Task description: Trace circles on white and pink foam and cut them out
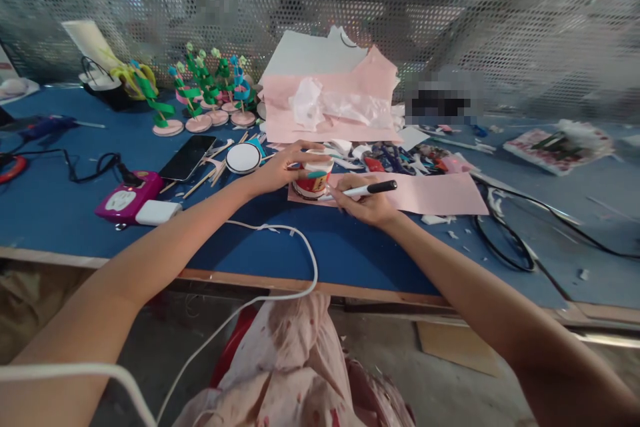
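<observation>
My left hand [295, 163] is closed round the upper part of a small red cup [321, 181], which stands on the left end of a long pink paper strip [435, 193]. Between the fingers of my right hand [363, 202] is a white marker pen with a black end [383, 187]. The pen's tip points left, low against the cup's base where it meets the paper; whether it touches is too small to tell. Left of my left hand lies a round white disc with a dark rim [243, 157].
Paper trees [200, 90] on round bases stand at the back left. A phone [189, 157], a purple power adapter [131, 197] and a white cable [300, 240] lie nearer. Pink and white sheets [330, 80] lean at the back above scraps. Black cables [505, 233] loop at right.
</observation>
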